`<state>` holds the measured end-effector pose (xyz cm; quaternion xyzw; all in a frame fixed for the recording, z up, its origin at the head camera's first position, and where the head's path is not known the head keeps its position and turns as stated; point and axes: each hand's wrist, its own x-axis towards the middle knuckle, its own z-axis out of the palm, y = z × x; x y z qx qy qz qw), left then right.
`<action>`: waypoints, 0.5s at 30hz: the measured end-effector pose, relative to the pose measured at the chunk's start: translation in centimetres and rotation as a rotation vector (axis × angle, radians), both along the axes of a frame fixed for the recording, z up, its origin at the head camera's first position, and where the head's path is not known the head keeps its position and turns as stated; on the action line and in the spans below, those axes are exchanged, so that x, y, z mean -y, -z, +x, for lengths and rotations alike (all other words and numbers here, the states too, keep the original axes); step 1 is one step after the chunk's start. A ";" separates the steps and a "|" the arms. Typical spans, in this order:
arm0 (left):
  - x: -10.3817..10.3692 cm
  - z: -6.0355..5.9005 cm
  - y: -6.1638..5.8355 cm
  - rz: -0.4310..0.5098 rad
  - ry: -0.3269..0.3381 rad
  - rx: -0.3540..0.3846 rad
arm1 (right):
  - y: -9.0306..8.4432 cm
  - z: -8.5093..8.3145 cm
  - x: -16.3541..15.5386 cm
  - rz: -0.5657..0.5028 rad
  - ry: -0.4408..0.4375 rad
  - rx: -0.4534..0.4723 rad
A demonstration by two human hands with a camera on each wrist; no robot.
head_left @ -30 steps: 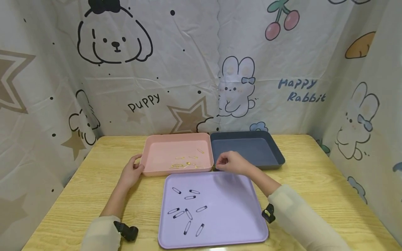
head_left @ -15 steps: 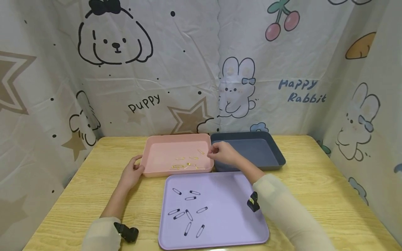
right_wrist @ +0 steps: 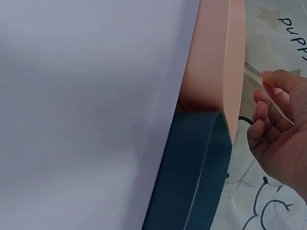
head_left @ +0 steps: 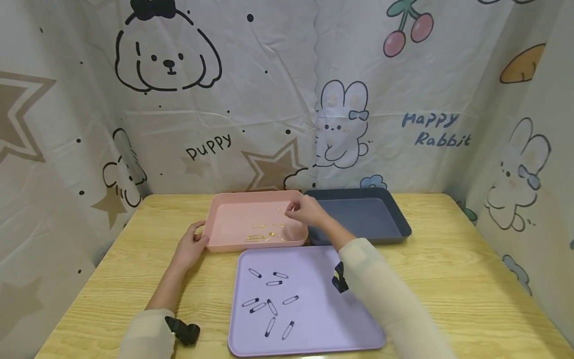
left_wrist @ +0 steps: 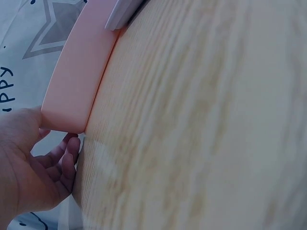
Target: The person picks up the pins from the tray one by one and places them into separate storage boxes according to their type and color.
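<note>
Between thumb and index finger, my right hand (head_left: 307, 209) pinches a small gold safety pin (right_wrist: 272, 63), which pokes out past the fingertips in the right wrist view. That hand is over the right part of the pink tray (head_left: 235, 212), hiding some of it. Several gold safety pins (head_left: 256, 238) lie in this tray, mostly toward its front. My left hand (head_left: 187, 249) holds the tray's front left corner, thumb and fingers at its wall (left_wrist: 72, 81). On the lavender tray (head_left: 332, 324) in front, several black-headed safety pins (head_left: 290, 300) are spread over the left half.
A dark blue tray (head_left: 358, 214) stands against the pink tray's right side. All the trays are on a wooden table (head_left: 453, 279), with a printed curtain (head_left: 269, 60) hanging behind and at both sides. My right forearm crosses over the lavender tray.
My right hand has moved left and away from me, from the dark blue tray's front left corner to above the pink tray. The left hand stays at the pink tray's corner.
</note>
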<state>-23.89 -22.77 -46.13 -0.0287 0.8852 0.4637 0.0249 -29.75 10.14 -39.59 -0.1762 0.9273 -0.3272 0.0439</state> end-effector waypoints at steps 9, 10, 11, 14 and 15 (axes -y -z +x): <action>-0.1 0.1 0.0 0.003 -0.008 0.010 | 0.8 -0.6 1.5 -0.001 0.038 -0.022; -0.1 0.1 0.0 0.004 -0.006 0.013 | 0.9 -0.6 1.7 0.000 0.043 -0.026; -0.2 0.1 0.0 0.005 -0.003 0.013 | 1.1 -0.7 1.8 0.001 0.050 -0.024; -0.2 0.2 -0.1 0.009 -0.007 0.019 | 1.4 -0.8 2.1 0.001 0.070 -0.021; -0.2 0.2 -0.2 0.008 -0.008 0.018 | 1.5 -0.8 2.1 0.001 0.078 -0.020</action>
